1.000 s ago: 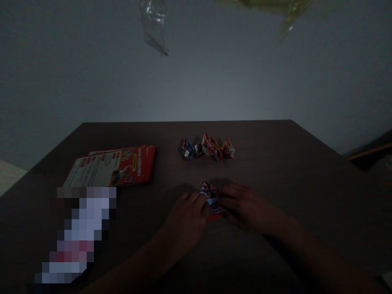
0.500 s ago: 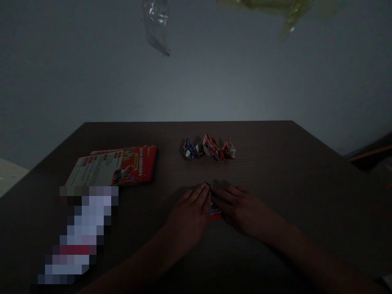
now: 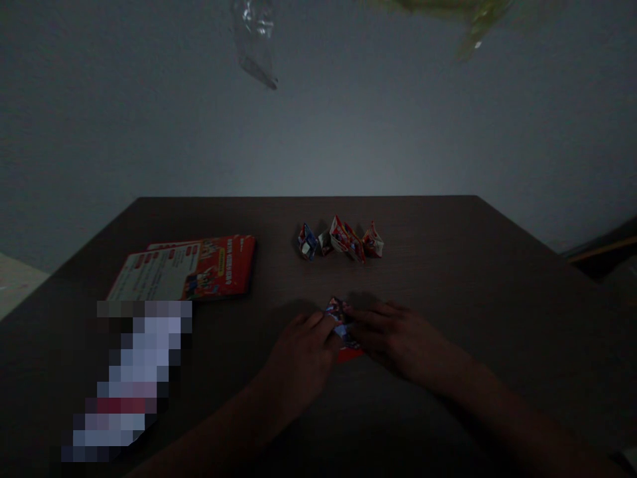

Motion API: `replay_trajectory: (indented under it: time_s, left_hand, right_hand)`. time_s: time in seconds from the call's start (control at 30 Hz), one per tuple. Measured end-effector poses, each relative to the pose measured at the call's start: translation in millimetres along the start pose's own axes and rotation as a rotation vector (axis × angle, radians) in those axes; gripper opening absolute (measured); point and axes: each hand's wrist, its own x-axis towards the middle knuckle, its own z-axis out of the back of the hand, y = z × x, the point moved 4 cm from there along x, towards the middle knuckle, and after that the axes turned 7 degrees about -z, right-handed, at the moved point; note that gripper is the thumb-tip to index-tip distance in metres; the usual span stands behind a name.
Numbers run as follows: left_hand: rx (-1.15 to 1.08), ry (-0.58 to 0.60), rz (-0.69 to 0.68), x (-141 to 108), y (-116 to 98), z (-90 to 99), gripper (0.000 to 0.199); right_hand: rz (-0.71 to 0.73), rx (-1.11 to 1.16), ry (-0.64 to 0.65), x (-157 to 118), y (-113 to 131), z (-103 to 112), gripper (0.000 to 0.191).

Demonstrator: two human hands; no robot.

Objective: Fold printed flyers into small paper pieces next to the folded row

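Note:
A small piece of folded printed paper (image 3: 341, 326), with blue and white print and a red lower edge, lies on the table between my hands. My left hand (image 3: 304, 355) covers its left side, fingers bent and thumb close to the index finger, gripping the paper. From the right, my right hand (image 3: 393, 337) rests with its fingers stretched out over the paper's right side. The undersides of both hands are hidden, and the light is dim. Beyond them several folded paper pieces (image 3: 341, 236) stand in a short row.
Red and white printed sheets or booklets (image 3: 219, 269) are stacked at the left of the dark wooden table (image 3: 448, 252). Nearer lies a pixelated pale shape (image 3: 144, 372). A clear plastic bag (image 3: 255, 46) and yellowish plastic (image 3: 448, 8) hang on the wall behind.
My left fingers have drawn back from the paper's top tip and bent, so more of its printed face shows. My right hand has hardly moved.

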Motion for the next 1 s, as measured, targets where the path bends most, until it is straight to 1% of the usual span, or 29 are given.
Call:
replay_trajectory:
  time_s: [0.2,0.4,0.5,0.63,0.77,0.9,1.0]
  left_hand:
    - [0.009,0.008,0.028,-0.9,-1.5,-0.9,0.015]
    - [0.054,0.078,0.057,-1.7,-5.5,4.2,0.016]
    - [0.053,0.087,0.077,-2.0,-5.3,4.9,0.016]
    - [0.056,0.011,0.073,-1.7,-1.3,1.8,0.016]
    - [0.03,-0.059,0.037,0.9,2.9,-4.8,0.015]
    - [0.009,-0.078,0.022,4.6,4.3,-9.1,0.013]
    - [-0.009,-0.089,0.041,6.1,4.6,-9.7,0.014]
  right_hand:
    - [-0.021,0.046,-0.013,-2.4,-3.5,1.5,0.021]
    - [-0.032,0.109,-0.005,-1.9,-10.5,2.2,0.019]
    - [-0.036,0.152,-0.017,-1.6,-12.2,3.8,0.019]
    - [-0.041,0.182,-0.058,-0.8,-12.6,2.7,0.021]
    - [-0.063,0.154,-0.052,1.3,-12.0,-2.6,0.02]
    - [-0.071,0.144,-0.063,4.4,-12.0,-6.8,0.022]
    - [-0.077,0.174,-0.084,7.3,-13.4,-9.7,0.022]
